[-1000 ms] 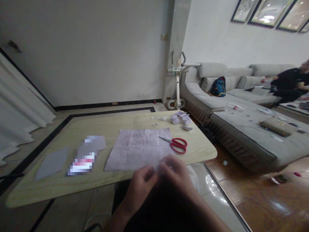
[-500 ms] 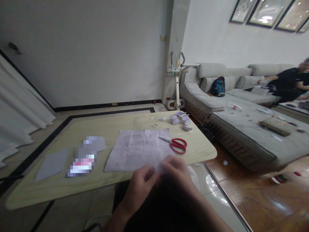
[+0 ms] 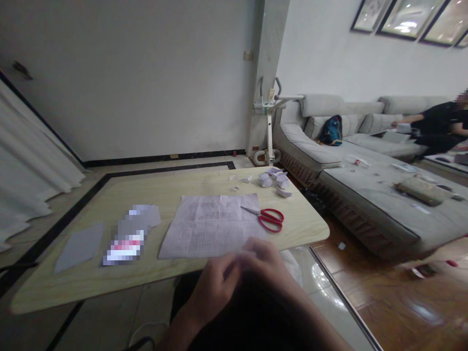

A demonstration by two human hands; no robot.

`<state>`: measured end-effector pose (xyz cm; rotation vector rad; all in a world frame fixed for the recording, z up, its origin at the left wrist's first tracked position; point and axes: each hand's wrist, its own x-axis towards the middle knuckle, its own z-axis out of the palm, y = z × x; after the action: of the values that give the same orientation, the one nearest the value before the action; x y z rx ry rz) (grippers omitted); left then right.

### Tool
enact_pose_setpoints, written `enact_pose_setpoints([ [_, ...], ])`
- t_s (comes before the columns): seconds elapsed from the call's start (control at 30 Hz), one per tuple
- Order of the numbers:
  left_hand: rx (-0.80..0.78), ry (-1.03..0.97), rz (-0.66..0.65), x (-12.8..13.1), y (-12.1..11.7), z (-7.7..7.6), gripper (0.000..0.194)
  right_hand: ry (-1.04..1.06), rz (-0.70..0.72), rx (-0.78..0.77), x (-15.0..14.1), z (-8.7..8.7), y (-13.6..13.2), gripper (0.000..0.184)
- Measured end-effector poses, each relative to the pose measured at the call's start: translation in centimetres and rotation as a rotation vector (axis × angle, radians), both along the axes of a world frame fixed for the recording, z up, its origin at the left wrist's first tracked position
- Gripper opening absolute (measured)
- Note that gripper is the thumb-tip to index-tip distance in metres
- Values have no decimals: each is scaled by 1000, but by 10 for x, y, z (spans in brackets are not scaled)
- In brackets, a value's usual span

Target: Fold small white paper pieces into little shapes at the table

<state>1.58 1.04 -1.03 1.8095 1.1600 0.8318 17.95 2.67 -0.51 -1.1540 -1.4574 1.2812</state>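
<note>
At the table's near edge my left hand point(image 3: 218, 282) and my right hand point(image 3: 266, 261) meet, fingers pinched together. A small pale piece of paper point(image 3: 249, 254) shows between the fingertips, mostly hidden and blurred. Just beyond my hands lies a creased printed sheet point(image 3: 212, 226). Red-handled scissors point(image 3: 270, 220) rest across its right edge, blades pointing left. Folded paper shapes point(image 3: 265, 180) cluster at the far right of the table, with small paper scraps point(image 3: 246, 180) beside them.
The pale wooden table point(image 3: 175, 187) also carries a plain paper piece point(image 3: 80, 246) and a pixelated bright item point(image 3: 126, 243) on the left. A grey sofa point(image 3: 369, 195) stands to the right, where another person point(image 3: 438, 124) sits. White curtains point(image 3: 29, 175) hang left.
My fingers have drawn closer around the small paper, and less of it shows. The view has shifted slightly; the things on the table lie as before.
</note>
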Motion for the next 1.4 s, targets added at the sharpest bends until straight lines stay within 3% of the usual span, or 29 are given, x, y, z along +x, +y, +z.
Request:
enact_pose_setpoints([
  [0.17, -32, -12, -28, 2, -1, -5, 31, 84, -58, 40, -4, -8, 0, 11],
  [0.47, 4, -15, -123, -1, -1, -5, 35, -30, 134, 65, 3, -5, -4, 14],
  [0.67, 19, -44, -38, -1, -1, -3, 35, 9, 40, 161, -3, -5, -5, 19],
  [0.9, -20, -38, -180, -4, -2, -1, 28, -101, 295, 59, 10, -1, -4, 23],
  [1.17, 1, -53, 58, -6, -1, -2, 34, -77, 67, 109, 1, -4, -4, 29],
  [1.4, 38, -31, 34, -4, -2, 0, 35, -4, 91, 117, -2, -7, -7, 31],
])
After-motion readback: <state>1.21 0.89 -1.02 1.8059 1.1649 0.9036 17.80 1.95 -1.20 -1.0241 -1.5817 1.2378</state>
